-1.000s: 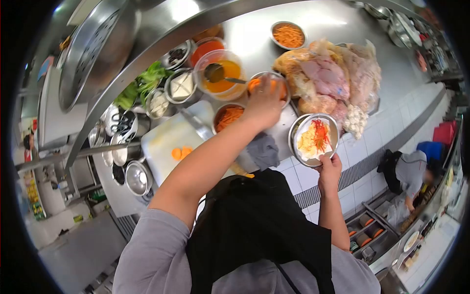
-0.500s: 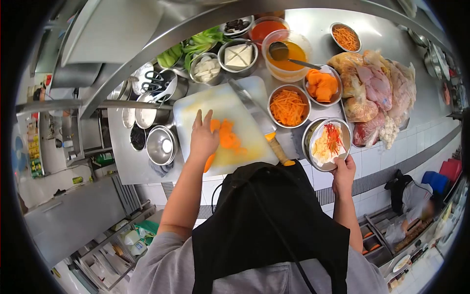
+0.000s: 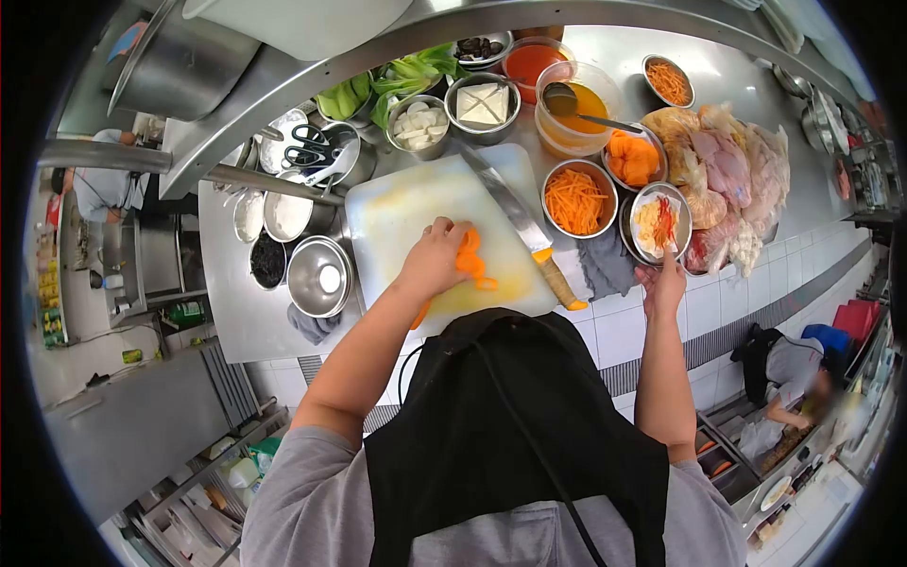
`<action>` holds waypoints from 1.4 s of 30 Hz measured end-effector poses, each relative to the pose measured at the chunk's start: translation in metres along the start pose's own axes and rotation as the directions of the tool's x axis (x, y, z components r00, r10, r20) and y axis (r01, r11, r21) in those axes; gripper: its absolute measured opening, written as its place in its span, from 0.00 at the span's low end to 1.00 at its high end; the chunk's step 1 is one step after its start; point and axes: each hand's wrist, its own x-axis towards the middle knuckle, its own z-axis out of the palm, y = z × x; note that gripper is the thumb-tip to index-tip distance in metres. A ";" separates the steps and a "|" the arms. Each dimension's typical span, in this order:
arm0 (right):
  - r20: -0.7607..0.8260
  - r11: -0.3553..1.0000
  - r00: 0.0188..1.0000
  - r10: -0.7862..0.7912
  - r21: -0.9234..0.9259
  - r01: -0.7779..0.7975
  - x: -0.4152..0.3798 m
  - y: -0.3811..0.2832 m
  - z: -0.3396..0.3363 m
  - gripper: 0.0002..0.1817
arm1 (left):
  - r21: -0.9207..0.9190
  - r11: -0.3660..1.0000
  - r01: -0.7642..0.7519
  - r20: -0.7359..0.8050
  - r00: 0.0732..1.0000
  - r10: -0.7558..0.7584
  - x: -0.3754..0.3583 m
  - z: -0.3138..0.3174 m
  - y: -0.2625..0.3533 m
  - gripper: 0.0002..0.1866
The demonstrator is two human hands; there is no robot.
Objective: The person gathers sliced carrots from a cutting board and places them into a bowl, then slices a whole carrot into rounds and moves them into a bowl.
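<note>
My left hand (image 3: pixel 437 257) is closed over orange carrot slices (image 3: pixel 470 257) on the white cutting board (image 3: pixel 392 213). More orange shows beneath my left wrist. My right hand (image 3: pixel 663 286) grips the near rim of a small metal bowl (image 3: pixel 637 236), a finger over its edge. Chopped pale pieces and red strips (image 3: pixel 658 224) fill that bowl, which overlaps another bowl under it. A cleaver (image 3: pixel 505 203) with a wrapped handle lies along the board's right side. Just right of it stands a bowl of shredded carrot (image 3: pixel 575 200).
Behind the board are bowls of tofu (image 3: pixel 482 105), white pieces (image 3: pixel 418 127) and greens (image 3: pixel 416 71). A ladle rests in a tub of orange liquid (image 3: pixel 590 94). Bagged meat (image 3: pixel 726 175) lies right; empty bowls (image 3: pixel 319 277) stand left. A shelf edge (image 3: pixel 378 61) crosses overhead. Other people work at both sides.
My left hand has moved right and closed over the carrot slices, which were spread out beside it. My right hand has shifted the small bowl away from me, toward the bagged meat.
</note>
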 end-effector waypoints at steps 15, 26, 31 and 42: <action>0.957 0.158 0.255 -0.140 -0.233 0.960 -0.157 0.054 0.123 0.31 | -0.023 0.998 -0.051 0.086 0.995 0.053 0.010 -0.001 -0.015 0.40; 0.885 0.243 0.462 0.059 -0.461 0.853 -0.169 0.084 0.183 0.32 | -0.117 0.987 -0.110 -0.099 0.990 0.098 -0.013 0.012 -0.028 0.36; 0.939 0.166 0.343 0.000 -0.339 0.926 -0.164 0.100 0.196 0.29 | -0.137 0.984 -0.111 -0.089 0.991 0.099 -0.015 0.020 -0.030 0.34; 0.866 0.446 0.500 0.004 -0.449 0.774 -0.159 0.105 0.207 0.22 | -0.270 0.963 0.008 0.020 1.000 -0.002 -0.002 0.013 -0.025 0.26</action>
